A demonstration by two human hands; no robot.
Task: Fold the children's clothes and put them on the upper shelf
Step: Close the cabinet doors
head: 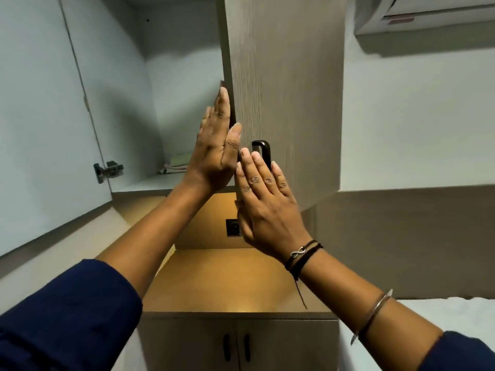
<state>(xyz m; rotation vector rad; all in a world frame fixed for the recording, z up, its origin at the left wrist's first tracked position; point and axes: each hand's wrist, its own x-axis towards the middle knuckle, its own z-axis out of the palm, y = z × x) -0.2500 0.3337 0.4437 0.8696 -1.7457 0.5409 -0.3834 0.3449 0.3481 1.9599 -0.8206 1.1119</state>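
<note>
The cabinet door is met flat by both hands, seemingly to be swung. Left hand and right hand are open, holding nothing. Folded clothes lie on the upper shelf, beyond the left hand.

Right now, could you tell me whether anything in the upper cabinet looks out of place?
Nothing stands out. Folded clothes lie on the upper shelf; the left hand and right hand are flat against the right door.
</note>
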